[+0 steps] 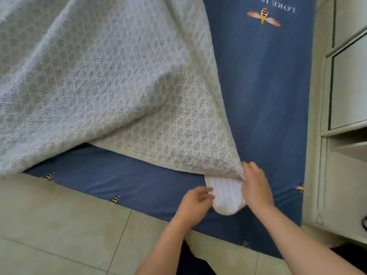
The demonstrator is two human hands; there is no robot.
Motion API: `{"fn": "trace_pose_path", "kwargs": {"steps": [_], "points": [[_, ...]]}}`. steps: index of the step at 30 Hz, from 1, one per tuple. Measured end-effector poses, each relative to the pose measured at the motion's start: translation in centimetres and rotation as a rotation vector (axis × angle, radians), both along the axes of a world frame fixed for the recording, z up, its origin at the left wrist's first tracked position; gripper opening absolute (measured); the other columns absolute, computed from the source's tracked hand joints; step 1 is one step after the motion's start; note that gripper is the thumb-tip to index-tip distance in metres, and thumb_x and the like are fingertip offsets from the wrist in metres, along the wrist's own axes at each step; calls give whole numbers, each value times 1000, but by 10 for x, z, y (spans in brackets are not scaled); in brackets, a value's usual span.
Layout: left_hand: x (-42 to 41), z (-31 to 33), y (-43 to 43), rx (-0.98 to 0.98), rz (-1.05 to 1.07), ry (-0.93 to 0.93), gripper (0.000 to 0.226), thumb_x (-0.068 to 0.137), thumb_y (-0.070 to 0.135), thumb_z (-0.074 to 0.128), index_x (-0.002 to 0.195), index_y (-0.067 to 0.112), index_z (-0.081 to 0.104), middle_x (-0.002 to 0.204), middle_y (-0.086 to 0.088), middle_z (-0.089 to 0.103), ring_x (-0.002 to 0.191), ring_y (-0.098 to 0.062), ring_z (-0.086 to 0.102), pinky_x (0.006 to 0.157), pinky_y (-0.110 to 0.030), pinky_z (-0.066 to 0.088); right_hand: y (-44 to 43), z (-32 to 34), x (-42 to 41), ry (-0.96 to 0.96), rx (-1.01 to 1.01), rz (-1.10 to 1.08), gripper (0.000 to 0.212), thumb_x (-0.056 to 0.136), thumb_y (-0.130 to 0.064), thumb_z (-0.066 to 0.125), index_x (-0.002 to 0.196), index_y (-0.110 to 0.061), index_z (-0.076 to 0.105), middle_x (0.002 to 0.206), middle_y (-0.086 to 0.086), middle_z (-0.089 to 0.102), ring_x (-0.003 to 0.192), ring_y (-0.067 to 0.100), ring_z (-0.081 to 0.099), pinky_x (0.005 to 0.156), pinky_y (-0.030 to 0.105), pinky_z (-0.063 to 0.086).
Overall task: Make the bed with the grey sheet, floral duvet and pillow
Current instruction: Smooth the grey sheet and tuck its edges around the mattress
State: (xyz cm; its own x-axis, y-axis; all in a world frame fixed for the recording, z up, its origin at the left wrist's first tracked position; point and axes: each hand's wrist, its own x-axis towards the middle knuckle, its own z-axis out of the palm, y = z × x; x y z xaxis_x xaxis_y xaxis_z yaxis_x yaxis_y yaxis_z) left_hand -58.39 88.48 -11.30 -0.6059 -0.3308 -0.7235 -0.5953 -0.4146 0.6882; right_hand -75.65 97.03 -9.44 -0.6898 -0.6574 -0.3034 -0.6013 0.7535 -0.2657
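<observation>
Grey sheet [111, 80] corner clamped in my right hand [257, 188] fingers, left hand [195, 203] fingers curling on its white fold [225, 197].

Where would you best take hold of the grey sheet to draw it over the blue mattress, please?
At its near corner, where the grey sheet tapers to a point above the mattress edge. Come from the near right side, as the right hand does, pinching the corner; the rest is broad, loose drape.
</observation>
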Motion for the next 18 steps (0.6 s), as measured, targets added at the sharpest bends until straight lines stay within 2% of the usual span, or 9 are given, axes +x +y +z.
{"fn": "trace_pose_path", "kwargs": {"steps": [2, 5, 6, 8, 11, 13, 16, 18], "points": [[3, -1, -9, 27, 342, -71, 43, 93, 24, 60, 134, 13, 49, 108, 4, 64, 95, -6, 61, 89, -24, 49, 36, 0, -8, 94, 60, 72, 53, 80, 16, 47, 121, -15, 58, 93, -7, 40, 87, 15, 37, 56, 30, 38], [4, -2, -23, 186, 674, -93, 63, 91, 34, 63, 143, 16, 32, 123, -2, 47, 101, -15, 54, 96, -33, 47, 76, 9, -19, 116, 144, 72, 49, 77, 18, 48, 108, -16, 63, 90, -10, 36, 86, 15, 34, 52, 31, 33], [4, -3, -26, 219, 767, -93, 65, 90, 31, 66, 142, 18, 30, 123, -3, 43, 102, -17, 52, 94, -34, 49, 88, 11, -21, 128, 161, 75, 48, 74, 19, 49, 104, -16, 64, 89, -8, 39, 85, 16, 35, 52, 33, 36], [6, -9, -25, 192, 878, -106, 50, 87, 22, 70, 127, 22, 41, 122, -4, 45, 98, -20, 54, 85, -35, 52, 112, 13, -25, 173, 146, 85, 50, 68, 21, 53, 100, -15, 67, 88, -1, 47, 81, 22, 40, 50, 36, 39], [19, -18, -1, -38, 793, -246, 22, 83, 15, 73, 95, 27, 58, 116, -9, 62, 90, -24, 62, 80, -36, 56, 139, 17, -26, 216, 151, 140, 53, 58, 24, 59, 97, -12, 67, 87, 5, 49, 78, 27, 45, 46, 36, 40], [31, -15, 21, -201, 699, -319, 17, 84, 15, 71, 95, 25, 61, 110, 1, 60, 91, -19, 58, 79, -31, 50, 146, 20, -31, 226, 153, 207, 53, 54, 22, 62, 95, -11, 66, 86, 6, 49, 77, 29, 46, 44, 36, 39], [48, -10, 46, -318, 675, -317, 18, 86, 14, 70, 102, 20, 63, 108, 10, 50, 102, -13, 49, 87, -28, 43, 158, 25, -40, 294, 232, 380, 58, 39, 23, 71, 87, -10, 66, 78, 4, 51, 70, 28, 48, 42, 21, 15], [54, -12, 57, -337, 681, -321, 18, 85, 13, 71, 100, 20, 64, 108, 11, 50, 103, -13, 51, 90, -31, 47, 168, 25, -45, 291, 273, 466, 60, 31, 23, 74, 80, -11, 66, 75, 2, 52, 67, 25, 48, 43, 22, 11]]}}
